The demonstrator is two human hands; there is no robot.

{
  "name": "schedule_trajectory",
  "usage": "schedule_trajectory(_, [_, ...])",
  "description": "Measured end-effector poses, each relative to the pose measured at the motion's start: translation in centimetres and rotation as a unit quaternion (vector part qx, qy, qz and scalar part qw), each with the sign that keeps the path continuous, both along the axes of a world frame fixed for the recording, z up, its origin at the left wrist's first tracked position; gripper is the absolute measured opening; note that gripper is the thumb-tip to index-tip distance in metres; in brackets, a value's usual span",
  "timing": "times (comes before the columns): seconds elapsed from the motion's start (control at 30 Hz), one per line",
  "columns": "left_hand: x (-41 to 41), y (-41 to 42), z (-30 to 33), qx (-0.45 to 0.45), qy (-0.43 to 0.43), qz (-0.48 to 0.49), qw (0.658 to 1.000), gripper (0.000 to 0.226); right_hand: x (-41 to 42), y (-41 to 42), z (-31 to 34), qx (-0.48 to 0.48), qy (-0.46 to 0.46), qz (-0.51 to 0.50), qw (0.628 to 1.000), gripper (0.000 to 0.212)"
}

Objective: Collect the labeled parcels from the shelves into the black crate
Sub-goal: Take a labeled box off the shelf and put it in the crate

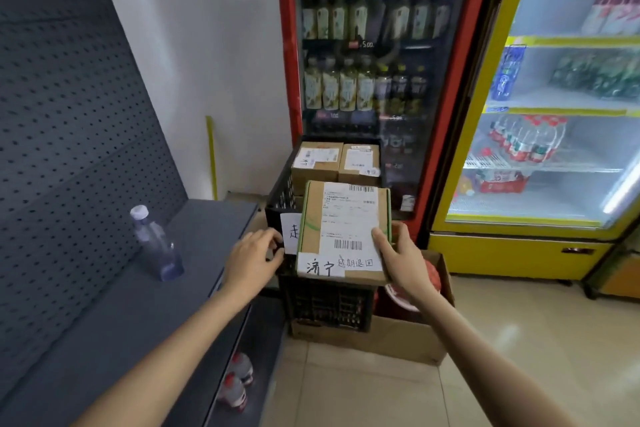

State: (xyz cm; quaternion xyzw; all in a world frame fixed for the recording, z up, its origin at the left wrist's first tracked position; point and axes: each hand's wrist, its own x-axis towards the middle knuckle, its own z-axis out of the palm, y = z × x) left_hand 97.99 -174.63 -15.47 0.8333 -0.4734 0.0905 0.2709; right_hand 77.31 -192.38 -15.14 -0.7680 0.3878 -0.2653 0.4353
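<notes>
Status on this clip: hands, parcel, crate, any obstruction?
Right hand grips labeled parcel over black crate. Left hand holds crate's near rim. Two parcels already at far end; near end looks free.

a white wall (221, 45) backs grey pegboard shelving (69, 114), two lit drinks fridges (568, 97) and a glossy beige tiled floor (519, 340).

Head view looks down, close above crate (284, 198)
</notes>
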Motion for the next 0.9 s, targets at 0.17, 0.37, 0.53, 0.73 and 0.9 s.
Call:
schedule_trajectory(0.17, [6.8, -6.1, 0.0, 0.009, -0.007, -0.015, 1.000, 0.012, 6.9, -5.2, -0.9, 0.020, -0.001, -0.012, 1.000, 0.067])
schedule_trajectory(0.37, [13.7, -13.1, -2.0, 0.022, 0.012, -0.017, 1.000, 0.014, 14.3, -12.0, -2.3, 0.004, 0.045, -0.004, 0.999, 0.052])
schedule_trajectory(0.53, [19.4, -18.1, -3.6, 0.034, 0.012, 0.007, 0.999, 0.015, 20.3, -17.3, -4.4, 0.032, 0.054, 0.011, 0.998, 0.054])
schedule_trajectory(0.73, [24.2, -22.1, -5.9, 0.043, 0.029, 0.035, 0.998, 0.015, 24.9, -20.8, -7.0, 0.070, 0.081, 0.032, 0.994, 0.054])
schedule_trajectory(0.9, [26.7, -24.9, -7.8, 0.062, 0.022, 0.016, 0.998, 0.018, 25.9, -22.0, -9.4, 0.074, 0.127, 0.031, 0.989, 0.054])
